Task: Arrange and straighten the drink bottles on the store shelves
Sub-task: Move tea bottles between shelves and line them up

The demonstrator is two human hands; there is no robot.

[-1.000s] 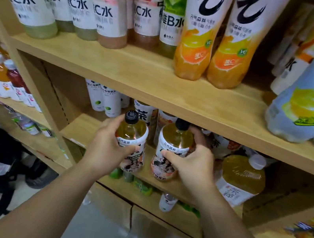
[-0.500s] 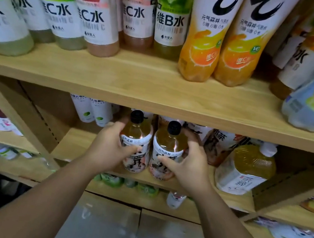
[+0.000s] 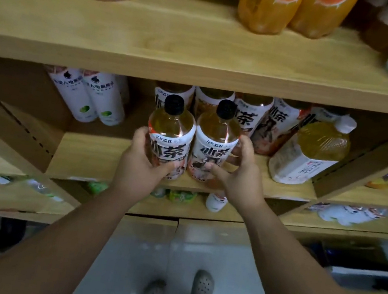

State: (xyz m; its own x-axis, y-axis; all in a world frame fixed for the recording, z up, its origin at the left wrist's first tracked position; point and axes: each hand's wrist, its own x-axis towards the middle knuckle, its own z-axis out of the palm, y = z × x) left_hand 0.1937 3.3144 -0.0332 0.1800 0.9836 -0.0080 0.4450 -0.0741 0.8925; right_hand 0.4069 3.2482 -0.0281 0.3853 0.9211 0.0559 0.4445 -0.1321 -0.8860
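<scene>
Two black-capped tea bottles stand side by side at the front of the middle wooden shelf (image 3: 89,155). My left hand (image 3: 141,163) grips the left tea bottle (image 3: 171,130) around its lower label. My right hand (image 3: 237,174) grips the right tea bottle (image 3: 216,140), thumb across the front and fingers round its right side. Both bottles are upright and nearly touching. Behind them stands a row of the same tea bottles (image 3: 248,120), with caps hidden by the shelf above.
A large white-capped yellow bottle (image 3: 313,151) leans at the right of the same shelf. Two white bottles (image 3: 93,99) stand at the back left. The upper shelf (image 3: 179,41) carries orange bottles (image 3: 265,4) and others. Lower shelves hold more drinks; my feet are on the floor below.
The view has tilted downward and drawn closer. Both hands have kept their hold and the two bottles now stand a little further forward on the shelf, side by side.
</scene>
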